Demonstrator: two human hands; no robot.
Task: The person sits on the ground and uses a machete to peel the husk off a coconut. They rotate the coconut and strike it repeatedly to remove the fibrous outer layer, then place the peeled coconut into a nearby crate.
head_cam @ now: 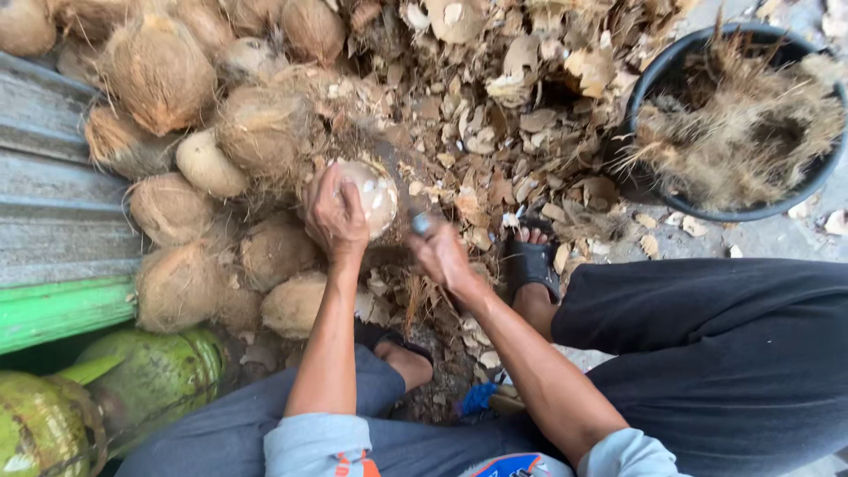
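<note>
left hand [336,216] clamped over the top of a pale, half-peeled round coconut [371,196] near the middle of the frame, fingers curled round its near side, apparently to steady it against the ground while being worked on; right hand [440,254] closed in a fist round the dark handle of a short metal-tipped tool [421,224], just right of the coconut, tip angled toward the shell as if for chipping; blade itself too blurred to make out

heaped in the upper left and left centre, brown fibrous husked coconuts [159,71], piled close to the left hand, seemingly within easy reach; below them at lower left, two green unhusked coconuts [150,375] lying against a green painted ledge [62,309] under a grey corrugated metal sheet [44,177]

spread across the upper middle, a litter of tan shell chips and husk scraps [495,115], fallen right where the cutting goes on; at upper right, a round black plastic tub [658,79] stuffed with brown coconut fibre [742,124], set within arm's reach on the right

feet in black sandals [530,265] planted either side of the work, knees spread in dark grey trousers [724,353], leaving room for both arms between
</note>
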